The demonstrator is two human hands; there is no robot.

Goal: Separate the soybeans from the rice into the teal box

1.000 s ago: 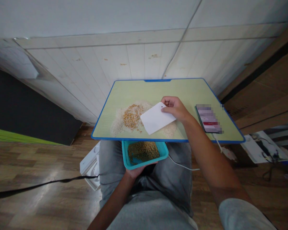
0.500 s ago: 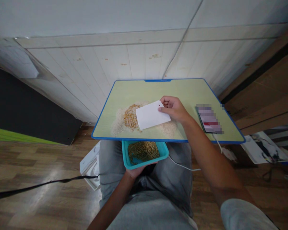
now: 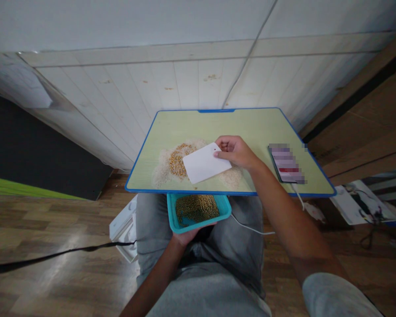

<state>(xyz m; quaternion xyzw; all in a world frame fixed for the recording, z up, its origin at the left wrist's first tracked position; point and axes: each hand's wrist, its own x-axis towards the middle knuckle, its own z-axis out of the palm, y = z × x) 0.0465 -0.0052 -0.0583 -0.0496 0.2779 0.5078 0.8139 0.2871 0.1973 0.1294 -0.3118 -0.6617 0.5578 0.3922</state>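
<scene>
My right hand [image 3: 234, 151] pinches a white card [image 3: 206, 164] by its upper right corner, near a small hole. The card hangs over a spread of pale rice-like grains [image 3: 161, 169] with yellow-brown beans or kernels [image 3: 177, 159] among them on the table. Part of that spread is hidden behind the card. Below the table's front edge, my left hand [image 3: 186, 236] supports a turquoise plastic tray [image 3: 171, 215] from beneath, its fingers mostly hidden. Greenish-brown beans [image 3: 198, 208] lie in the tray.
The small table [image 3: 251, 125] has a pale green top and blue rim. A phone [image 3: 285, 164] with a plugged-in white cable lies at its right. A white box [image 3: 123, 220] stands on the floor at left. Cardboard [image 3: 366, 114] rises at right, a panelled wall [image 3: 152, 83] behind.
My right hand has moved the card slightly left and toward me. My left hand and the tray stay in place.
</scene>
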